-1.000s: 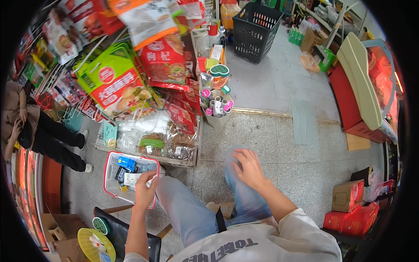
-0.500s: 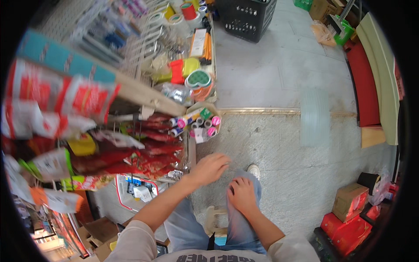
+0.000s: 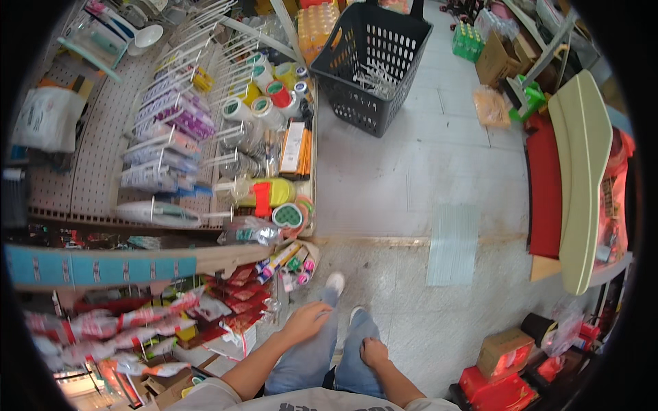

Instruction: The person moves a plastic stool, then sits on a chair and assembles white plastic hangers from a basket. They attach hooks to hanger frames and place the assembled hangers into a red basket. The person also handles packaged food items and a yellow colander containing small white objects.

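1. One left hand (image 3: 308, 322) is over the jeans (image 3: 298, 366), fingers loosely extended and empty.
2. Right hand (image 3: 373, 351) is by the right knee; I cannot tell whether its fingers are closed.
3. Pink-ended rolls (image 3: 303, 279) stand near, beyond the left hand; red packets (image 3: 241, 294) hang leftward.

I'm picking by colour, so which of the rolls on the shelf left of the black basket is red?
The roll in the middle of the group; its side is red, while the neighbouring rolls show no red.
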A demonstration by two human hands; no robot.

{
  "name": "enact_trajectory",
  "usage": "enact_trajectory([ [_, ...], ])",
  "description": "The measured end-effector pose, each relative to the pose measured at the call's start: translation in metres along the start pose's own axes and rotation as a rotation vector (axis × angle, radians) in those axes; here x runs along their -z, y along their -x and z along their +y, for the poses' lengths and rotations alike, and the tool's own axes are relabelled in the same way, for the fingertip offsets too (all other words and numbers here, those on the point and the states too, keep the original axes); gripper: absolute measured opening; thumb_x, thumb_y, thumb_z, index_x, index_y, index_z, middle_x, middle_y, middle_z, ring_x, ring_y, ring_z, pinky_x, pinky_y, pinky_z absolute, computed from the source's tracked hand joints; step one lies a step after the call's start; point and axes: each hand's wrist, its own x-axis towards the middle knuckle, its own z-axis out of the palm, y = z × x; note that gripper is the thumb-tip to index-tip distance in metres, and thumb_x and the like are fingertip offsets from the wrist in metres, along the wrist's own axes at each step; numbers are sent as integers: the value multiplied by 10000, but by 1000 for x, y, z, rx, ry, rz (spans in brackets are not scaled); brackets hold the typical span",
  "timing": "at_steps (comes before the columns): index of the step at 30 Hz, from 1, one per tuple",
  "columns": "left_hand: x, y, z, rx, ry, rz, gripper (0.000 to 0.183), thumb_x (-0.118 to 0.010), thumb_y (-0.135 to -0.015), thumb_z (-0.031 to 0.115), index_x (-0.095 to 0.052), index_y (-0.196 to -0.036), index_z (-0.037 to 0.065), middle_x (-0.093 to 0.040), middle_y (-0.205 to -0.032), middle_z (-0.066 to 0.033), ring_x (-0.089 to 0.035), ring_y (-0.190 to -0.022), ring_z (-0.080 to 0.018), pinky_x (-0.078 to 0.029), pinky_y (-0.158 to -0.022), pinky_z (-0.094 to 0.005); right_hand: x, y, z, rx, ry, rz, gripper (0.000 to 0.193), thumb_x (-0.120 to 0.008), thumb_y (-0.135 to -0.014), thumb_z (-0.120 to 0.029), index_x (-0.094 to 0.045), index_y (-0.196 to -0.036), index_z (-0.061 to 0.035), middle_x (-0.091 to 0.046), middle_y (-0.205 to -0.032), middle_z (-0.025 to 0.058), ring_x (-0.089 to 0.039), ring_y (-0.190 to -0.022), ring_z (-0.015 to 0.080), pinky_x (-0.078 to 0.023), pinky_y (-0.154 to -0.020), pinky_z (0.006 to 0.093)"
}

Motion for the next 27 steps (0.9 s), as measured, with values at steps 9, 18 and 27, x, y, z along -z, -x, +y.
enact_trajectory([
  [9, 97, -139, -7, 371, 240, 189, 185, -661, -917, 137, -687, -1053, 15, -705, -1049, -155, -700, -953, -224, -533, -830, -318, 285, -158, -35, -30, -133, 132, 386, -642, -874, -282, -657, -1193, -64, -663, -1174, 190, -620, -1111, 368, -497, -956, 442],
  [18, 163, -299, 47, 344, 403, 204, 207, -633, -930, 122, -662, -1096, 1, -692, -1063, -157, -694, -992, -252, -532, -840, -338, 641, -387, -178, 422, -315, 886, 135, -630, -911, -97, -680, -944, 23, -681, -850, 196, -677, -760, 331, -526, -700, 398],
  [27, 158, -402, 55, 601, 605, 468, 188, -638, -923, 72, -664, -1092, -7, -707, -1028, -142, -696, -954, -225, -537, -852, -327, 756, -673, -150, -147, 275, 430, 277, -607, -860, -134, -652, -1094, 7, -674, -1101, 236, -654, -1024, 412, -533, -887, 459],
])
